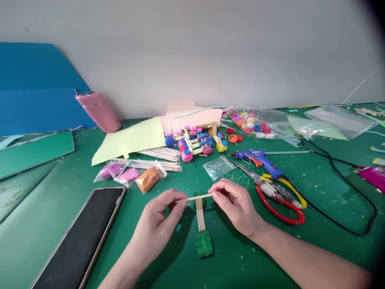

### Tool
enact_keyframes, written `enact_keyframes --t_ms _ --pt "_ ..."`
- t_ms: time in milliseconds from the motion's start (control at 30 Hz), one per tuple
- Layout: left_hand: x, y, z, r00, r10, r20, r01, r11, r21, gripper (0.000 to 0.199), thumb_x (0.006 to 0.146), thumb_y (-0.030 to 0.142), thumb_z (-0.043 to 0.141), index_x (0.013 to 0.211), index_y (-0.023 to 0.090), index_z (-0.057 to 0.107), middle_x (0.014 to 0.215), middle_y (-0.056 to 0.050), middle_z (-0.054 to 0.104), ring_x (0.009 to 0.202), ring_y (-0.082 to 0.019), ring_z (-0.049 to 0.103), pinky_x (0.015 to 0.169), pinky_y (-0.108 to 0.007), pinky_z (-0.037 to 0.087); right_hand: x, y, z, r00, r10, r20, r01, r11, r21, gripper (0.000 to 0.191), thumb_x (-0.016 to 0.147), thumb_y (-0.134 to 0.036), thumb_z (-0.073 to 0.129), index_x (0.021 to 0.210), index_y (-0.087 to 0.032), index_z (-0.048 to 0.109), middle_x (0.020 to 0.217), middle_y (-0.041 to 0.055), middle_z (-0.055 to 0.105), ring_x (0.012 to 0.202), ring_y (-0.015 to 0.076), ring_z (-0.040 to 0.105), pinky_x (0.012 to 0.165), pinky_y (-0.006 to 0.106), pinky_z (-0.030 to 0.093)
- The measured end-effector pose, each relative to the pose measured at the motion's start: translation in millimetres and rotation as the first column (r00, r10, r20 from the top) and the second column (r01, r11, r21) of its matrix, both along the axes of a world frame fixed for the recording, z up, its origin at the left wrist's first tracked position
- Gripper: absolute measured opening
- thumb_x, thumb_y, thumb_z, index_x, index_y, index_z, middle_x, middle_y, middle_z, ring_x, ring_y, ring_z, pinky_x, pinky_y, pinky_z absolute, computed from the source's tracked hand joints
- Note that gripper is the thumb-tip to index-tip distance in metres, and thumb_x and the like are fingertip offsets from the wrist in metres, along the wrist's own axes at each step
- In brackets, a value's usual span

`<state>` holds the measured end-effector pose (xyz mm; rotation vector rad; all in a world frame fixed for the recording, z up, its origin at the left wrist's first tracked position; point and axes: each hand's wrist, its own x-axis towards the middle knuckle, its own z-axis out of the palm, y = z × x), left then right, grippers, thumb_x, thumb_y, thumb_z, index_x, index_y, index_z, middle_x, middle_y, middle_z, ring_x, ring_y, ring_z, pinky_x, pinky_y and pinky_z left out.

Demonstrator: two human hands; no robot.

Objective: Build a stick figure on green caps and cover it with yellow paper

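A thin wooden stick (199,197) is held level by its two ends. My left hand (161,218) pinches the left end between thumb and fingers. The right end sits between the thumb and forefinger of my right hand (236,206). Below the stick, on the green table, lies a small piece made of several wooden sticks (201,216) side by side. A green bottle cap pair (204,244) is at its near end. Another green part at its far end shows only partly behind the held stick.
A phone (81,237) lies on the left. On the right are scissors (279,200) and a blue glue gun (261,160) with a black cord. Behind stand cap-and-stick models (195,144), bundled sticks (150,163), bagged clay (148,178) and a pink bottle (100,112).
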<state>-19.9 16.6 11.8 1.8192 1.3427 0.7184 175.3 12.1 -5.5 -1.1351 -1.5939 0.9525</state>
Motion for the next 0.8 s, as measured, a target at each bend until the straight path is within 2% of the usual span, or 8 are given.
enact_keyframes --t_ms 133,267,367,800 --pt "-0.8 0.0 -0.5 1.000 -0.003 -0.004 0.003 1.000 0.014 0.020 0.085 0.034 0.045 0.079 0.019 0.058 0.067 0.002 0.053 0.060 -0.012 0.045 0.054 -0.021 0.035 2.4 2.0 -3.6 0.990 -0.051 -0.134 0.047 0.998 -0.031 0.019 0.088 -0.031 0.044 0.087 -0.020 0.059 0.068 -0.0010 0.049 0.060 0.0125 0.043 0.055 0.025 0.035" --pt "-0.6 0.5 0.1 1.000 -0.002 -0.001 0.003 0.999 0.034 0.019 0.084 0.033 0.046 0.078 0.019 0.058 0.067 0.002 0.053 0.060 -0.012 0.045 0.054 -0.021 0.035 4.9 8.6 -10.6 0.948 -0.150 -0.281 0.124 0.986 -0.108 0.025 0.089 -0.036 0.043 0.083 -0.020 0.060 0.067 -0.0016 0.047 0.056 0.0113 0.040 0.052 0.025 0.032" --pt "0.1 0.6 1.1 1.000 -0.005 0.002 0.005 0.999 0.038 0.020 0.084 0.034 0.045 0.077 0.019 0.057 0.066 0.002 0.053 0.059 -0.012 0.044 0.053 -0.021 0.035 5.2 13.0 -13.7 0.915 -0.185 -0.358 0.135 0.978 -0.161 0.025 0.088 -0.038 0.045 0.080 -0.019 0.061 0.065 -0.0020 0.046 0.055 0.0108 0.039 0.051 0.025 0.031" --pt "1.3 -0.1 2.6 1.000 -0.006 -0.008 0.006 0.999 0.038 0.021 0.084 0.034 0.044 0.078 0.019 0.057 0.067 0.001 0.052 0.059 -0.012 0.044 0.054 -0.021 0.035 4.0 12.6 -13.0 0.911 -0.201 -0.361 0.144 0.973 -0.178 0.026 0.086 -0.039 0.049 0.079 -0.019 0.063 0.063 -0.0024 0.047 0.054 0.0106 0.039 0.049 0.024 0.031"
